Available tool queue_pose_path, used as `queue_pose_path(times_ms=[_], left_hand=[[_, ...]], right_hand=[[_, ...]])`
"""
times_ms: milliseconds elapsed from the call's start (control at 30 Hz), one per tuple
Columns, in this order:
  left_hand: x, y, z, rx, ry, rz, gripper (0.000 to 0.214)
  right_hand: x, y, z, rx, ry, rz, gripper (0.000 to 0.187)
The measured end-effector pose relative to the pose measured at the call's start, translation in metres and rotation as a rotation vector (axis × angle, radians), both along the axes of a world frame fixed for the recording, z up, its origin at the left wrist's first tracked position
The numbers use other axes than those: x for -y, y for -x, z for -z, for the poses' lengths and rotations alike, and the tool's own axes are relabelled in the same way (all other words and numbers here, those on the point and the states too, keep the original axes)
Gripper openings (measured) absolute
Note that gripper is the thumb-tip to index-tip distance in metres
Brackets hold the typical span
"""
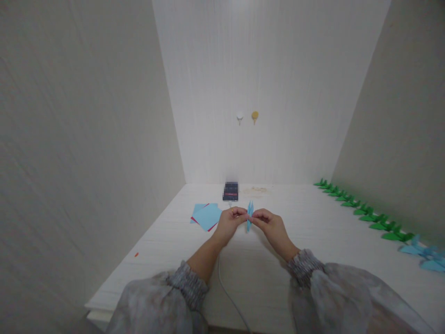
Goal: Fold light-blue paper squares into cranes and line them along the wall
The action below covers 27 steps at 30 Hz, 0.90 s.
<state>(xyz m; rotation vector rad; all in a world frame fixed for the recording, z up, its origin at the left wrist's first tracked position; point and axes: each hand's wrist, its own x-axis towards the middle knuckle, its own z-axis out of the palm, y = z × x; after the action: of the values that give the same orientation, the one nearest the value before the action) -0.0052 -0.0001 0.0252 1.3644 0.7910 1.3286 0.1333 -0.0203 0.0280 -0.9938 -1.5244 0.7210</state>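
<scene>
Between my two hands, above the white table, is a narrow folded piece of light blue paper [250,210], held upright with two pointed tips at its top. My left hand [231,223] pinches its left side with thumb and fingers. From the right, my right hand [272,225] grips the other side the same way. Just left of my left hand lies a loose stack of square paper sheets [207,215], mostly light blue, with red edges showing underneath.
A phone [231,191] lies near the back wall, with a white cable [225,290] running toward me. Along the right wall stands a row of green folded paper birds [366,214], then light blue ones [422,250]. A small orange scrap [136,254] lies at left.
</scene>
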Motion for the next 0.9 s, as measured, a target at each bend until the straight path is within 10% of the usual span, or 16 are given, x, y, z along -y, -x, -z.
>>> queue_pose_path(times_ms=[900], left_hand=[[0.0020, -0.0021, -0.0002, -0.056, 0.010, -0.058, 0.015]], right_hand=[[-0.0031, 0.0020, 0.0088, -0.309, 0.162, -0.128, 0.015]])
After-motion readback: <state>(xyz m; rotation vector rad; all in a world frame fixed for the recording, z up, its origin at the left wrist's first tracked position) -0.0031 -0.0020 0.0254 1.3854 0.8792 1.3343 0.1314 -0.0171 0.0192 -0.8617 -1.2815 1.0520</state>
